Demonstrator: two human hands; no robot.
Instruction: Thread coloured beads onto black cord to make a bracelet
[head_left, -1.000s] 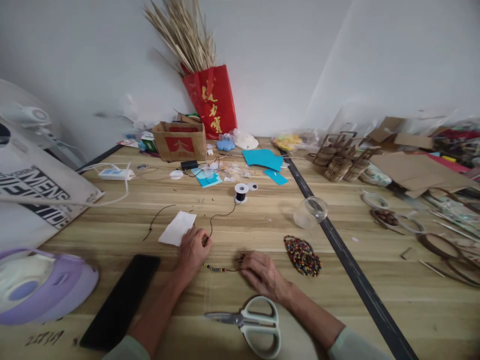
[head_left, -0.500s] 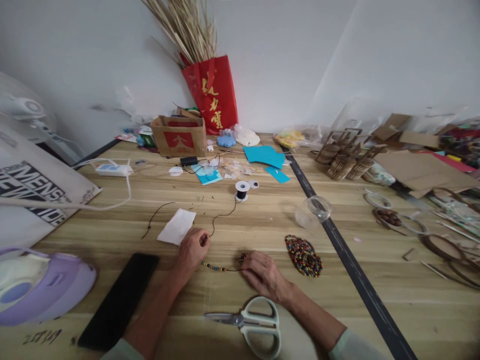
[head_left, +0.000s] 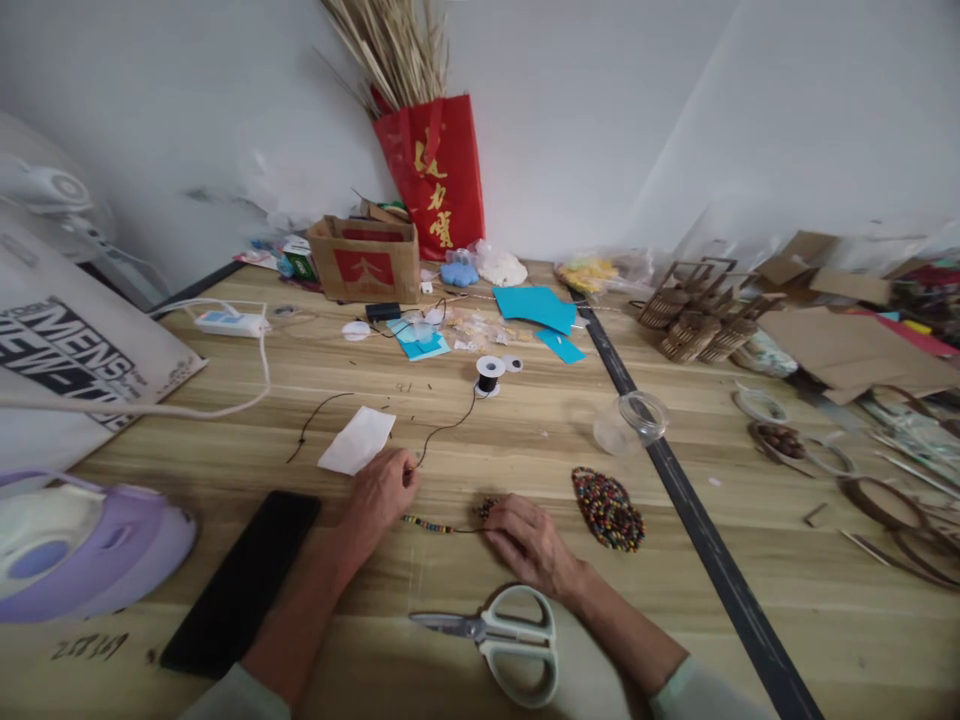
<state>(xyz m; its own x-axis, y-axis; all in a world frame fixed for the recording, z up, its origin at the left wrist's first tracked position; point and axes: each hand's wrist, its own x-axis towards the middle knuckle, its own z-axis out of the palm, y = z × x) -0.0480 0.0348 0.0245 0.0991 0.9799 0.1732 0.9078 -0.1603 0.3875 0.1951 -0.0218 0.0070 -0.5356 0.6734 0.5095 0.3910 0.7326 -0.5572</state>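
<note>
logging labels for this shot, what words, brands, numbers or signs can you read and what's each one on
"MENS": pale bag at left; its other lettering is partly cut off or blurred.
"力": middle gold character on the red bag; those above and below are too stylised to read surely.
"258369", apparently: handwritten on the table.
Unreadable: the mark on the cardboard box and print on the small green-and-white box.

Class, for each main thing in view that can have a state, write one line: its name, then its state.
Left hand: fingers closed on black cord
Right hand: fingers bent over beads; grip unclear
Black cord: partly unwound, slack
Spool: upright
Bead row: threaded
Scissors: lying flat, blades together
Phone: lying flat, dark
Red bag: upright, stuffed with stalks
Cardboard box: open-topped
Clear jar: upright or tipped, cannot tell
</note>
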